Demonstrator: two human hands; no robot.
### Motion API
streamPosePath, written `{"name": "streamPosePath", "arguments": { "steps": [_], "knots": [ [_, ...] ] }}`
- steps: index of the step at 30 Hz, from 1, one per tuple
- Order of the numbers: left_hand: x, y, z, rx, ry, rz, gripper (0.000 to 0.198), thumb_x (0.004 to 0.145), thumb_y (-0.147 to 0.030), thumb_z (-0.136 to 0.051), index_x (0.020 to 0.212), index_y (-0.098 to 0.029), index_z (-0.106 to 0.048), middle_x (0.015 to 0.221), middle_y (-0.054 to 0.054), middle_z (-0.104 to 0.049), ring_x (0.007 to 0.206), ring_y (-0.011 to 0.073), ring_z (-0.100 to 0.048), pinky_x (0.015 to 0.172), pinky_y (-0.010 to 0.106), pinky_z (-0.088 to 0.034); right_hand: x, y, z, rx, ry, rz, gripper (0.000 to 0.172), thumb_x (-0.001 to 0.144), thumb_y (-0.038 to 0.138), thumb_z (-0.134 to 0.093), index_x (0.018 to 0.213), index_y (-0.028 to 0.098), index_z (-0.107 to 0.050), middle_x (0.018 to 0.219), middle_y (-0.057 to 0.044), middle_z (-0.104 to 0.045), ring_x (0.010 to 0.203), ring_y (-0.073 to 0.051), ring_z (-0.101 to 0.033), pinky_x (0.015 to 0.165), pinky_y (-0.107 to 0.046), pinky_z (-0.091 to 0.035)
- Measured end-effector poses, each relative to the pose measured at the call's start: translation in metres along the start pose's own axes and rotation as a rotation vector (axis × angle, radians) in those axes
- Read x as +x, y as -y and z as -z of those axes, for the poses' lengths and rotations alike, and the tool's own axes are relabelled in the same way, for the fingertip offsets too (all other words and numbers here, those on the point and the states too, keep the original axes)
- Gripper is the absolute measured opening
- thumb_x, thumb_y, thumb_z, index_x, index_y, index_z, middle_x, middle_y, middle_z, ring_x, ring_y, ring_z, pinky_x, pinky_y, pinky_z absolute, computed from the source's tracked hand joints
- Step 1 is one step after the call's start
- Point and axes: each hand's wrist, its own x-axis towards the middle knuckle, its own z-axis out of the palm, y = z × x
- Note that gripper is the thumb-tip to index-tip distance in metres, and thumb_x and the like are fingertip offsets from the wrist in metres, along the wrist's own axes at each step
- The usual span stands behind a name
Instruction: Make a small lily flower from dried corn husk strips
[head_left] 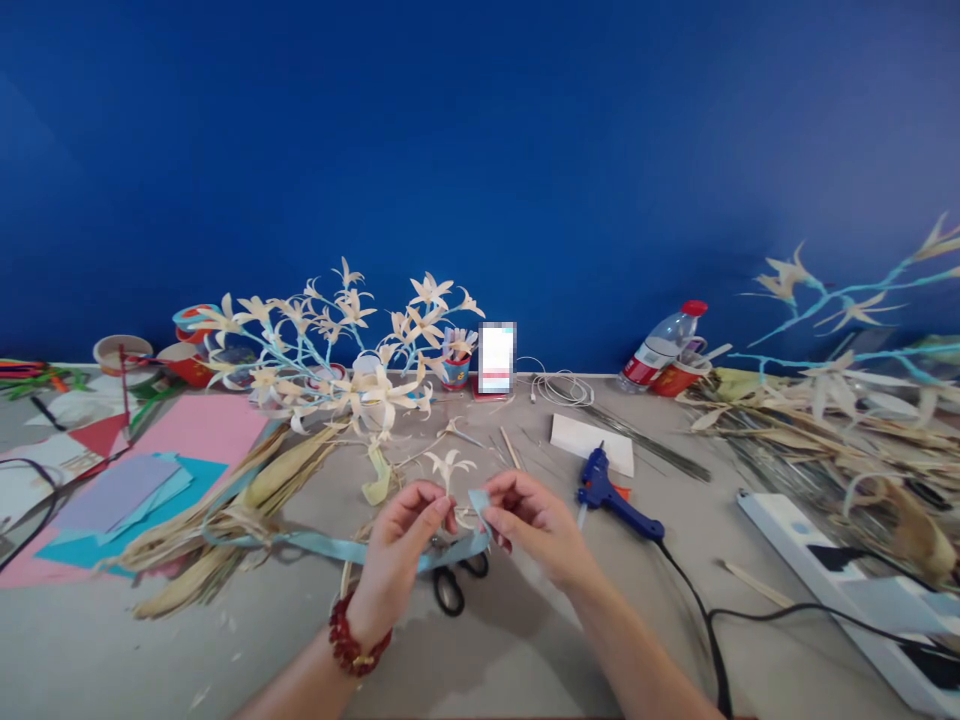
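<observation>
My left hand (411, 525), with a red beaded bracelet at the wrist, pinches the stem of a small cream flower (448, 464) that stands upright above the fingertips. Close beside it, my right hand (531, 520) is closed on the end of a light blue strip (330, 546). The strip runs left below my left hand and across the table to dried husks (270, 490). Black-handled scissors (449, 592) lie under the strip, their blades mostly hidden by it and the hands.
A blue glue gun (616, 496) with a black cord lies right of my right hand, near a white power strip (817, 590). Branches of cream flowers (352, 310), a phone (496, 358) and a bottle (664, 347) stand at the back. Coloured paper (202, 435) lies left.
</observation>
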Motion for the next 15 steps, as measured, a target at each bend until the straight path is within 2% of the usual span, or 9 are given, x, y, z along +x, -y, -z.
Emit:
{"name": "streamPosePath", "arguments": {
  "steps": [3,8,15],
  "knots": [
    [-0.002,0.002,-0.002,0.047,-0.012,-0.011,0.017,0.083,-0.034,-0.066,0.079,-0.017,-0.064,0.065,0.000,-0.062,0.064,0.0122,-0.055,0.066,0.023,-0.044,-0.001,-0.006,-0.004,-0.085,-0.054,0.005,0.031,0.075,0.045,-0.075,0.079,0.018,-0.061,0.061,0.003,-0.056,0.051,-0.009,-0.049,0.047,-0.019,-0.041],
    [-0.005,0.002,-0.006,0.108,0.009,-0.018,0.020,0.083,-0.035,-0.066,0.077,-0.017,-0.064,0.065,0.000,-0.063,0.063,0.0124,-0.055,0.062,0.023,-0.044,-0.002,-0.014,-0.009,-0.135,-0.117,0.039,0.031,0.078,0.047,-0.072,0.079,0.018,-0.060,0.060,0.004,-0.053,0.051,-0.009,-0.046,0.046,-0.019,-0.038],
    [-0.007,0.005,-0.008,0.116,0.045,-0.008,0.017,0.084,-0.033,-0.066,0.076,-0.018,-0.064,0.066,0.000,-0.063,0.064,0.0127,-0.057,0.064,0.022,-0.044,-0.003,-0.014,-0.014,-0.158,-0.208,0.082,0.026,0.079,0.042,-0.072,0.076,0.019,-0.060,0.059,0.004,-0.055,0.049,-0.009,-0.046,0.046,-0.020,-0.038]
  ]
}}
